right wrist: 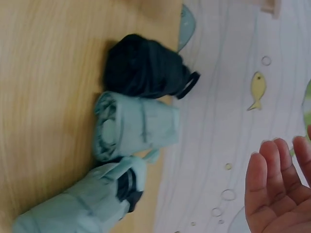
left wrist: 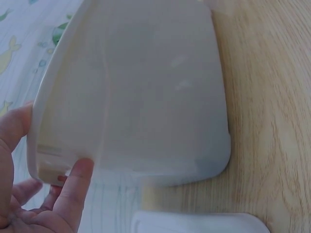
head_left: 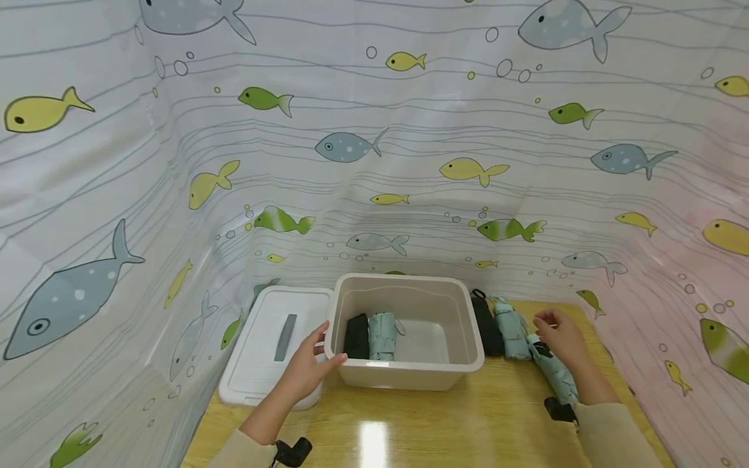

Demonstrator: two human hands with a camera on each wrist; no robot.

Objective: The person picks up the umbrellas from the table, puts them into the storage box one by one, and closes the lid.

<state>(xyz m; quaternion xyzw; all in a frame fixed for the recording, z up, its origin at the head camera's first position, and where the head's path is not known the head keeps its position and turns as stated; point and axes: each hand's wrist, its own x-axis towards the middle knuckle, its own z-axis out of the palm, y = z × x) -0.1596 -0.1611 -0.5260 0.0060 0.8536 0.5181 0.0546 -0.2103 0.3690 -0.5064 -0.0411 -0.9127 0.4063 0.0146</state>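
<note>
A light grey plastic storage box [head_left: 404,377] stands on the table, and my left hand [head_left: 307,364] grips its rim at the near left corner. The left wrist view shows the thumb and fingers around the rim of the box [left wrist: 160,97]. Inside lie a black folded umbrella [head_left: 356,337] and a pale green folded umbrella [head_left: 383,335]. To the right of the box are another black umbrella [right wrist: 141,68], a pale green one [right wrist: 146,124] and a slanted pale green one [right wrist: 73,206] with a dark patch. My right hand [head_left: 562,335] hovers above the slanted umbrella, fingers loosely bent, holding nothing.
A white lid [head_left: 251,364] with a grey handle lies flat to the left of the box, partly under my left arm. Fish-printed sheeting [head_left: 409,143] walls in the wooden table [head_left: 445,422] at the back and both sides.
</note>
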